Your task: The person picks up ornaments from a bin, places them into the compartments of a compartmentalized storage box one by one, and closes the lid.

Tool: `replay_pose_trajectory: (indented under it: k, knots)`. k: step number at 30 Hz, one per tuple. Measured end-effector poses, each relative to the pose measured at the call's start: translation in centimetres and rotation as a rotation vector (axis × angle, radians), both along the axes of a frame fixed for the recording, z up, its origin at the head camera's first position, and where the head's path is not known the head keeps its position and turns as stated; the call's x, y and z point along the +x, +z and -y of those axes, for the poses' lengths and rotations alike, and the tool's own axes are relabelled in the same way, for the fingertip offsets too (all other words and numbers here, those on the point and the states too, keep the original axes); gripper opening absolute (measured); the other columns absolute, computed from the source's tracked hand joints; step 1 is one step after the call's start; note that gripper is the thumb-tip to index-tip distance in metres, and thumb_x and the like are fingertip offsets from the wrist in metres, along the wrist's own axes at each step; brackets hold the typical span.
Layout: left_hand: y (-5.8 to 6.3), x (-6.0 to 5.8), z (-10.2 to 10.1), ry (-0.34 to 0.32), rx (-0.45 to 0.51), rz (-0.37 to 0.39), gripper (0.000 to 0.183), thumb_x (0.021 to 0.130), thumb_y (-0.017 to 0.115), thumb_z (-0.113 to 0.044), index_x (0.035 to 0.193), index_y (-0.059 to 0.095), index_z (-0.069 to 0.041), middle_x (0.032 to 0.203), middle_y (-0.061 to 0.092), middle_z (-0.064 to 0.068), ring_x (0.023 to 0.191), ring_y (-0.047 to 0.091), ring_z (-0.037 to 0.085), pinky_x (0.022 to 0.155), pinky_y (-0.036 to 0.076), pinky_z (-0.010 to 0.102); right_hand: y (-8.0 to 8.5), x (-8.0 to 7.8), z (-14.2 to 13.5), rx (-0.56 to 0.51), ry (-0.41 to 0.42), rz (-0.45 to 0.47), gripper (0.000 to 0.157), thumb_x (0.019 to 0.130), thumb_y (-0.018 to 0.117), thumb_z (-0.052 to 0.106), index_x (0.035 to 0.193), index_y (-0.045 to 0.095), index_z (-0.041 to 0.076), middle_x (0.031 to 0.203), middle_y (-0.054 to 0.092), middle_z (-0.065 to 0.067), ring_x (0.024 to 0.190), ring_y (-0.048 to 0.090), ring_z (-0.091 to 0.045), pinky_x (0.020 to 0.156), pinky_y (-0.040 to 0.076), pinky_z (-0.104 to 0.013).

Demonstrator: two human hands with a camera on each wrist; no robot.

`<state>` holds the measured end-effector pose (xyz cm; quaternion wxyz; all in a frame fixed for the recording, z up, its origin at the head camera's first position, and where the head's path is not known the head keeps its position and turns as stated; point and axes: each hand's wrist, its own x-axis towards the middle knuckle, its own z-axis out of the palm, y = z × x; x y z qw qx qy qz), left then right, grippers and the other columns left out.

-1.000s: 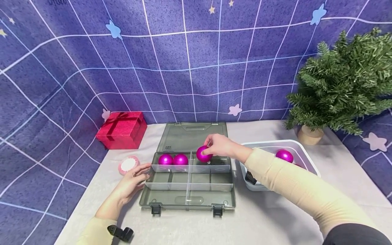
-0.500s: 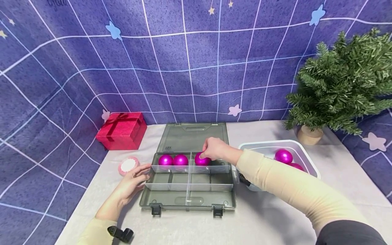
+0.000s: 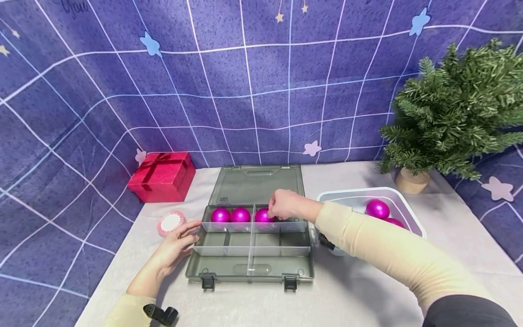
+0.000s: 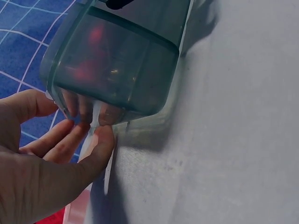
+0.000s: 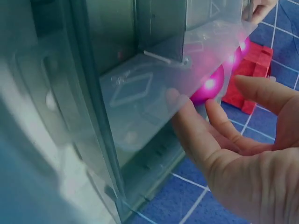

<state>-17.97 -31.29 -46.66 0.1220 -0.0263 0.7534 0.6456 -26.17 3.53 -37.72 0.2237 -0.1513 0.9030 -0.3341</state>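
A grey translucent compartment box lies with its lid open in the head view. Two shiny magenta ball ornaments sit side by side in its back left compartment. In the back right compartment, a third magenta ball rests against the middle divider. My right hand is at that ball's right side, fingertips touching it; in the right wrist view a gap shows between thumb and ball. My left hand rests its fingertips against the box's left wall, fingers loosely bent, as the left wrist view also shows.
A white bin on the right holds more magenta balls, partly hidden by my right sleeve. A small potted fir tree stands behind it. Left of the box are a red gift box and a pink-and-white round object.
My right hand has lowered the third ball into the back right compartment and moved it left to the divider. The fingers have loosened around it. My left hand has stayed in place.
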Motion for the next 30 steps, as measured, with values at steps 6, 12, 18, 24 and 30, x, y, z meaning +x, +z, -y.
replay_pose_trajectory:
  k: [6, 12, 18, 24, 30]
  knots:
    - [-0.3, 0.3, 0.0, 0.001, -0.002, 0.015, 0.059, 0.099, 0.054, -0.003, 0.154, 0.035, 0.005, 0.159, 0.033, 0.027, 0.139, 0.036, 0.036, 0.107, 0.028, 0.063, 2.3, -0.2, -1.7, -0.141, 0.098, 0.014, 0.006, 0.090, 0.070, 0.006, 0.093, 0.066, 0.003, 0.088, 0.071, -0.011, 0.072, 0.064, -0.017, 0.064, 0.052, -0.026]
    - [0.0, 0.1, 0.0, -0.005, -0.005, 0.006, 0.059, 0.099, 0.053, -0.003, 0.154, 0.034, 0.006, 0.159, 0.032, 0.027, 0.139, 0.036, 0.038, 0.107, 0.027, 0.063, 6.7, 0.5, -4.3, -0.246, 0.253, -0.126, 0.017, 0.092, 0.067, 0.007, 0.108, 0.069, 0.003, 0.096, 0.073, -0.004, 0.089, 0.067, -0.017, 0.084, 0.054, -0.033]
    - [0.1, 0.0, -0.2, 0.000, -0.002, 0.006, 0.058, 0.100, 0.053, -0.002, 0.154, 0.034, 0.005, 0.159, 0.033, 0.026, 0.135, 0.041, 0.034, 0.107, 0.028, 0.062, 10.0, 2.3, -7.6, -0.218, 0.304, -0.324, 0.014, 0.095, 0.068, 0.011, 0.108, 0.070, 0.009, 0.100, 0.074, 0.002, 0.097, 0.068, -0.017, 0.094, 0.051, -0.040]
    - [-0.1, -0.3, -0.2, -0.004, -0.009, 0.001, 0.058, 0.099, 0.053, -0.003, 0.153, 0.035, 0.005, 0.158, 0.034, 0.027, 0.131, 0.045, 0.029, 0.105, 0.030, 0.060, 10.0, 3.0, -12.1, -0.231, 0.257, -0.341, 0.015, 0.096, 0.068, 0.009, 0.111, 0.069, 0.008, 0.104, 0.072, 0.000, 0.102, 0.068, -0.022, 0.091, 0.054, -0.042]
    - [0.0, -0.3, -0.3, 0.019, -0.015, 0.012, 0.059, 0.097, 0.055, -0.003, 0.152, 0.036, 0.005, 0.157, 0.036, 0.026, 0.126, 0.047, 0.026, 0.104, 0.031, 0.059, 7.2, 3.6, -16.3, -0.146, 0.246, -0.204, 0.020, 0.095, 0.069, 0.013, 0.114, 0.068, 0.006, 0.108, 0.071, -0.001, 0.101, 0.067, -0.021, 0.091, 0.054, -0.040]
